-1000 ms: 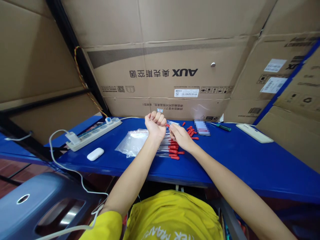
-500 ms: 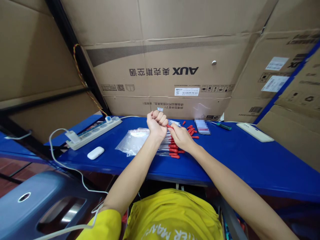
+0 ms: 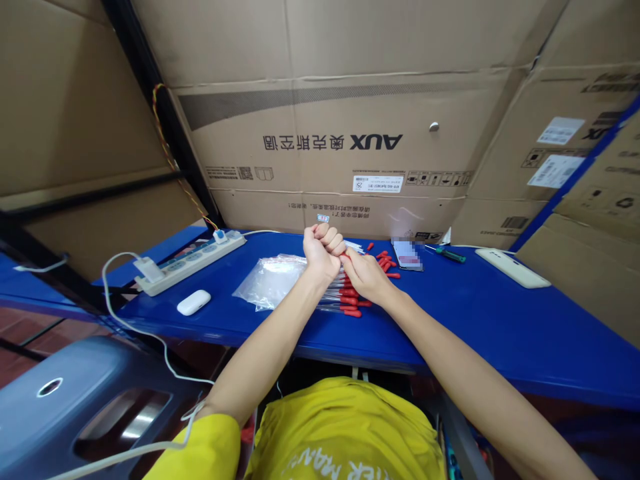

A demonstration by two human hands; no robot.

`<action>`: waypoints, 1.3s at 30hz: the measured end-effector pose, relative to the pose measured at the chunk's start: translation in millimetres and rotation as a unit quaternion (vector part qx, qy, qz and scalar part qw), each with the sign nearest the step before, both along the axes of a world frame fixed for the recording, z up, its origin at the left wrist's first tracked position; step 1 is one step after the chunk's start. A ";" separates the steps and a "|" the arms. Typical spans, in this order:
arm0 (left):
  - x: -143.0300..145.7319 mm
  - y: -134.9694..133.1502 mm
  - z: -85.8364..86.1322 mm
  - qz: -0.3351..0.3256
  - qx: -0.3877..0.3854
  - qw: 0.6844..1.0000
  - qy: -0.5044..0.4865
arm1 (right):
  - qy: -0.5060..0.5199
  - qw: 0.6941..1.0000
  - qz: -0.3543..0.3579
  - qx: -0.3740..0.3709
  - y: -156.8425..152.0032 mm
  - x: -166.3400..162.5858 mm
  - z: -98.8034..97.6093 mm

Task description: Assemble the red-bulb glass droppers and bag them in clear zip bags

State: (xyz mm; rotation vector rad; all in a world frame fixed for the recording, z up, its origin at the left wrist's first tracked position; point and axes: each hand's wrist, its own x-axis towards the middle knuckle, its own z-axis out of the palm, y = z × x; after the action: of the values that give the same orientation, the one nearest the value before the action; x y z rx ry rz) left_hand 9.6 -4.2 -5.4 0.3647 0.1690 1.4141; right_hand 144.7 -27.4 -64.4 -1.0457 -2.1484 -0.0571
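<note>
My left hand (image 3: 323, 250) is closed in a fist just above the table, thumb side against my right hand. Fingers pressed together, my right hand (image 3: 367, 273) pinches the red rubber bulb (image 3: 345, 255) of a dropper where the two hands meet; its glass tube is hidden inside my left fist. Beneath both hands lies a row of glass droppers (image 3: 350, 302) with red bulbs pointing right. Several loose red bulbs (image 3: 384, 259) are scattered just beyond my right hand. Left of the droppers are clear plastic bags (image 3: 273, 283), partly covered by my left forearm.
On the blue table (image 3: 480, 333) lie a phone (image 3: 407, 253), a green-handled screwdriver (image 3: 450, 254) and a pale phone-like case (image 3: 513, 268) to the right. A white earbud case (image 3: 193, 303) and a power strip (image 3: 193, 260) sit left. Cardboard (image 3: 320, 113) walls the back.
The view has shifted slightly. Both hands stay together at nearly the same spot, and my left fist has tipped a little towards my right hand, so less of the red bulb shows.
</note>
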 end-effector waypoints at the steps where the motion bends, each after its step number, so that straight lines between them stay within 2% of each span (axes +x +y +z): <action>1: 1.3 0.0 -1.0 0.000 0.002 1.000 -0.002 | -0.006 1.000 -0.004 -0.002 0.4 0.6 0.4; 6: 3.5 0.5 -2.5 -0.002 0.022 1.000 -0.006 | -0.027 0.999 -0.018 -0.009 0.7 0.4 4.3; 18: -5.9 0.4 6.9 0.028 0.014 0.999 -0.008 | -0.022 0.999 -0.033 0.019 -2.5 -2.0 8.3; 34: -11.5 4.5 8.6 0.088 0.003 0.996 -0.033 | 0.134 0.990 -0.019 0.031 -6.2 -16.7 6.5; 39: -20.7 11.9 10.5 0.079 -0.024 0.996 -0.038 | 0.150 0.988 0.042 0.007 -6.0 -14.3 8.5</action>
State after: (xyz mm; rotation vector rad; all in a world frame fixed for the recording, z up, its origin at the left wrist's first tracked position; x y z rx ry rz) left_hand -11.0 7.8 5.2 0.2612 0.1728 1.5744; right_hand 130.5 -33.4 -55.9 -0.8936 -1.9125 0.1177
